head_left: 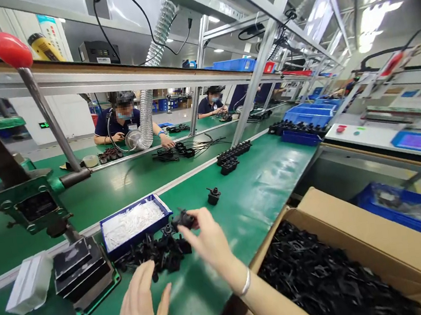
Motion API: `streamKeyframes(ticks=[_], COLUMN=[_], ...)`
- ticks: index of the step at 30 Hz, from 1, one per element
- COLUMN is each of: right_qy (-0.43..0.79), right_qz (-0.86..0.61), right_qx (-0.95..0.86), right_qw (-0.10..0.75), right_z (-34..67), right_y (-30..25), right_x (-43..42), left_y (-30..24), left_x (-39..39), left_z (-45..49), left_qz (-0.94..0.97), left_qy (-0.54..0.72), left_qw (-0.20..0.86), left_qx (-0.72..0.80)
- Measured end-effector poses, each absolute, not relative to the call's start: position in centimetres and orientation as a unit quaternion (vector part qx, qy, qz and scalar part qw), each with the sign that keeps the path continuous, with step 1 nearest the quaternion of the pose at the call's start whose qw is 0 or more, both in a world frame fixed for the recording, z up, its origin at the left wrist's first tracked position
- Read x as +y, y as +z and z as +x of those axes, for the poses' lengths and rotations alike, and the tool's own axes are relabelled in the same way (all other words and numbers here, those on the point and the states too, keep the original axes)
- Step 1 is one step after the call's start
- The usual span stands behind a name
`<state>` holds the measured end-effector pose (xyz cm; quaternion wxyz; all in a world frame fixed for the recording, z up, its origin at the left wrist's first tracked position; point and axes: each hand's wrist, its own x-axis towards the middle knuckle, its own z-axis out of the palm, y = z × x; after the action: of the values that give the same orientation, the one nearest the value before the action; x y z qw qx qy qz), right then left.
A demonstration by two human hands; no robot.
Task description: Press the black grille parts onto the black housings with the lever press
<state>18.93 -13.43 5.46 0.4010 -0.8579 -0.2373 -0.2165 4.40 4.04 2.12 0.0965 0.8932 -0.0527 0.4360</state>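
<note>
Between the thumb and fingers of my right hand (209, 237) is a black plastic part (183, 220), held just above the green bench. Below and left of it lies a heap of black plastic parts (164, 251). My left hand (141, 308) is at the near side of that heap, thumb apart from the fingers, with nothing seen in it. Behind the heap sits a blue tray (139, 234) of thin white pieces (133, 220). One more black part (213, 195) stands alone on the bench, beyond my right hand.
A hand press (33, 201) with a red-knobbed lever stands left, beside a white block (29, 284). At right is a cardboard box (375, 229) full of black parts. Rows of black parts (234, 157) stand farther along. Two co-workers (120, 123) sit across the bench.
</note>
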Motion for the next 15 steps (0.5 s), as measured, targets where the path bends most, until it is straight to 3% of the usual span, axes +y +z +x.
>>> streamKeyframes(ticks=[4,15], right_qy=[-0.238,-0.278], right_qz=[-0.899,-0.900], right_qx=[-0.132,-0.013], right_qw=[0.344,0.336], right_z=[25.3,32.6], right_y=[1.6,-4.7], right_x=[-18.2,-19.4], left_y=[-1.1,-4.3], left_x=[4.6,3.5], left_z=[3.5,3.4], left_qz=[0.927,0.929], left_qy=[0.353,0.297], left_qw=[0.102,0.206], left_qx=[-0.078,-0.078])
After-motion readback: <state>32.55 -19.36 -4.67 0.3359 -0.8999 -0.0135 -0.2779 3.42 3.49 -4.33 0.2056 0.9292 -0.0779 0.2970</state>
